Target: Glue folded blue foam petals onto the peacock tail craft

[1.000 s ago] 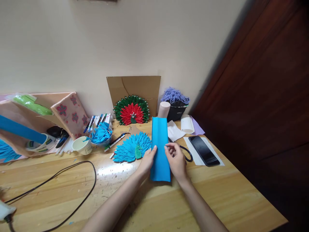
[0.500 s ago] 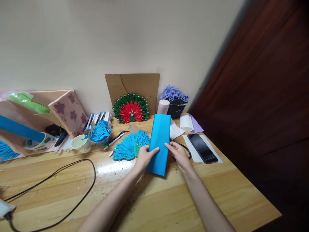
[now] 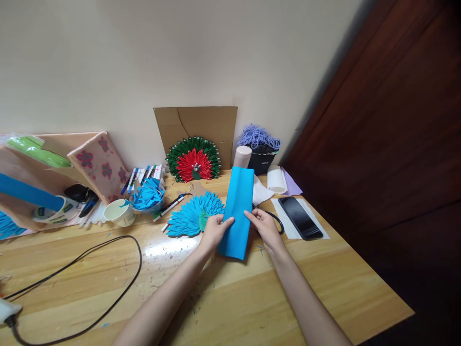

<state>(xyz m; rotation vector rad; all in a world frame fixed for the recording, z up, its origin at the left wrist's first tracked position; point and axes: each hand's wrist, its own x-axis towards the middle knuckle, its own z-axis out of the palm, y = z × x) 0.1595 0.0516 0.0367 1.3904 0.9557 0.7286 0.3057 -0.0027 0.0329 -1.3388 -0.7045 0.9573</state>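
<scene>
A folded piece of blue paper (image 3: 238, 206) is held up above the table between both hands. On its left edge my left hand (image 3: 215, 231) grips it, thumb on the front and fingers behind. My right hand (image 3: 265, 226) pinches the opposite edge in the same way. Just left of the paper lies a blue fan-shaped peacock (image 3: 190, 215) with a green body, partly hidden by the left hand. Behind the right hand the dark loop of a handle (image 3: 279, 222) shows; the rest of it is covered.
A red and green peacock (image 3: 195, 161) leans on cardboard (image 3: 216, 120). A bowl of blue pieces (image 3: 148, 196), a paper cup (image 3: 118, 214) and markers (image 3: 144, 174) stand left. A phone (image 3: 300, 218) lies right. A black cable (image 3: 139, 269) loops across the front left.
The view has shifted slightly. The blue paper looks a little narrower and more bent lengthwise between the hands; both hands keep their hold on its edges.
</scene>
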